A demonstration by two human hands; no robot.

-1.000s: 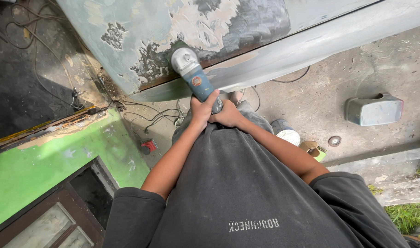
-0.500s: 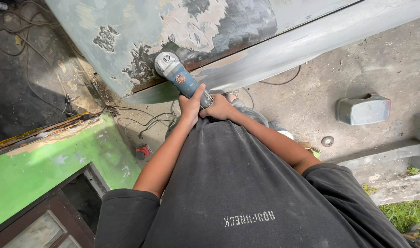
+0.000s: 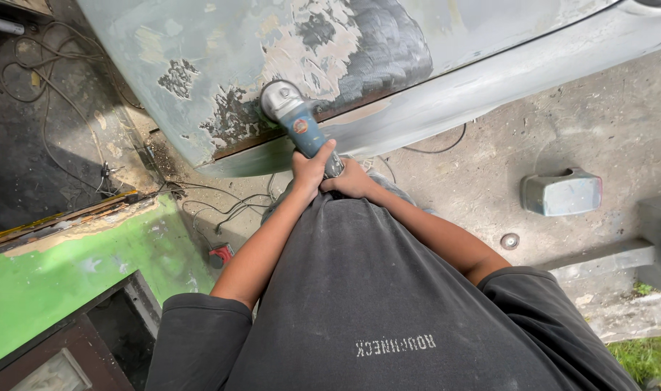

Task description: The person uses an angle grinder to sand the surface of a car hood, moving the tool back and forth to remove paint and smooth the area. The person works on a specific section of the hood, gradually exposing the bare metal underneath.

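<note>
Car panel [image 3: 431, 116] blocks ahead, green panel [image 3: 62, 282] left, open concrete floor [image 3: 576, 123] right

Both arms reach forward and down from the shoulders, bare below short dark sleeves, and meet in front of the body. The left hand [image 3: 310, 168] sits slightly ahead of the other, its fingers curled tight and the thumb stretched forward along the top, pointing away from the body. The right hand [image 3: 352, 181] lies just behind and beside it, touching it, knuckles up, fingers wrapped under and out of sight. The left forearm runs nearly straight, elbow bent only a little. The right forearm comes in at a slant from the right, elbow bent more. Both wrists look level.
</note>
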